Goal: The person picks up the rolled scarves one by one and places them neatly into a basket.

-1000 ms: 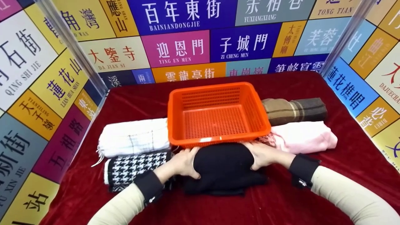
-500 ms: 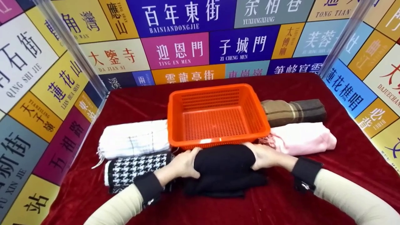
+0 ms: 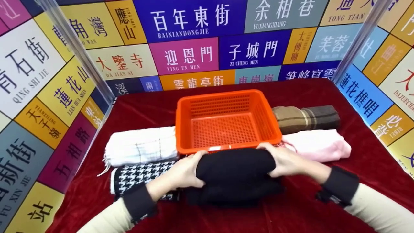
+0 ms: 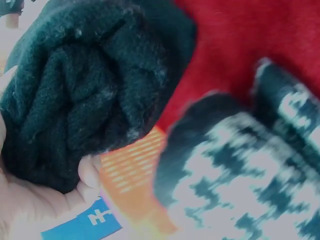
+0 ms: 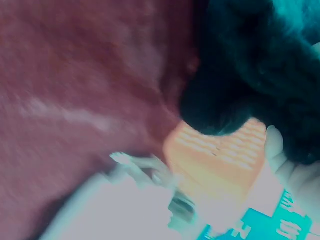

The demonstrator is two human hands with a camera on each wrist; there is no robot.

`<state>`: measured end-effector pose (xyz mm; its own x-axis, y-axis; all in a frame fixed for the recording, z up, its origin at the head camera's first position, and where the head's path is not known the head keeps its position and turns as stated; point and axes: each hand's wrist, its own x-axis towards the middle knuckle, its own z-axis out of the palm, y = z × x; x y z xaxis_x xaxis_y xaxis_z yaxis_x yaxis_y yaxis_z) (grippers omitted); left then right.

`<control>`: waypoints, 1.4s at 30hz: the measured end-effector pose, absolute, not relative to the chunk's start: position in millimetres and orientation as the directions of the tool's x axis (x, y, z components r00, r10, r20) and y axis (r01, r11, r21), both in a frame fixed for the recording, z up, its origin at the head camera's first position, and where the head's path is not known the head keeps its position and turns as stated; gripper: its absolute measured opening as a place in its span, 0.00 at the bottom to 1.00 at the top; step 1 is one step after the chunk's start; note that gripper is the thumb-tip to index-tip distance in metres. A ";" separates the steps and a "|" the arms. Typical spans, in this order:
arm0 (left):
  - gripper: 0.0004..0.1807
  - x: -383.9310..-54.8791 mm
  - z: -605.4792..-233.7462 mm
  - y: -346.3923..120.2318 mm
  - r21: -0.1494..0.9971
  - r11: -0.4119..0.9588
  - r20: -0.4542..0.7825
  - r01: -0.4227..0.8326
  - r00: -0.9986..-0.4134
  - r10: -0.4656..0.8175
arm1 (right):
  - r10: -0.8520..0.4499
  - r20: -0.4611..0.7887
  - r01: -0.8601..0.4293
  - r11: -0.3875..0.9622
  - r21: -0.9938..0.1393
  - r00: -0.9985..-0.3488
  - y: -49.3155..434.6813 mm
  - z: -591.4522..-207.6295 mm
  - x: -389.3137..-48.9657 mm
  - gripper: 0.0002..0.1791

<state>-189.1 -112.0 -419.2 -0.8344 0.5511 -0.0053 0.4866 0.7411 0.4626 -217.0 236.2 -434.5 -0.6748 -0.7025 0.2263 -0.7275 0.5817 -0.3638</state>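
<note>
Since the earlier frame, both my hands have shifted outward and the black cloth roll point(image 3: 236, 165) looks larger and nearer to me, as though it has come up a little. My left hand point(image 3: 187, 170) is clamped on its nine o'clock end and my right hand point(image 3: 288, 160) on its three o'clock end, well apart with the cloth spanning between them. Taking that roll as the clock's centre, the orange basket point(image 3: 223, 127) sits at twelve, just beyond its upper edge, the houndstooth roll point(image 3: 139, 174) at nine, the white roll point(image 3: 139, 145) near ten, the pink cloth point(image 3: 318, 145) at two and the brown roll point(image 3: 305, 118) between one and two. A looser layer spreads below toward six; I cannot tell whether it touches the red tablecloth point(image 3: 284, 213). That layer worries me most: if my grip catches only the upper coil, it could drop and unroll. Holding just the ends, I'd expect the soft middle to sag, especially if my hands drift farther apart. Pushing low toward twelve could snag cloth on the basket's near rim or shove the basket back.
</note>
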 end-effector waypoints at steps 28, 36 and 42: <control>0.60 -312.3 -311.3 -98.1 0.912 0.372 0.129 0.174 -0.981 0.142 | -0.142 0.316 -0.345 0.289 -0.893 -0.938 250.7 -337.3 -315.6 0.28; 0.50 -356.4 -333.5 -96.5 0.994 0.084 -0.064 -0.067 -0.997 -0.040 | 0.066 0.166 -0.134 0.341 -0.930 -0.984 223.8 -360.0 -364.7 0.36; 0.50 -379.6 -356.1 -94.1 0.984 -0.034 -0.180 -0.177 -0.977 -0.111 | 0.075 -0.010 0.026 0.214 -0.977 -0.997 210.4 -377.4 -384.4 0.38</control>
<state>-379.6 -94.1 -356.1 -0.9775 -0.1109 -0.1796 -0.1769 -0.0337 0.9837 -384.4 210.4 -377.4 -0.9972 0.0748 -0.0098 0.0257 0.2137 -0.9766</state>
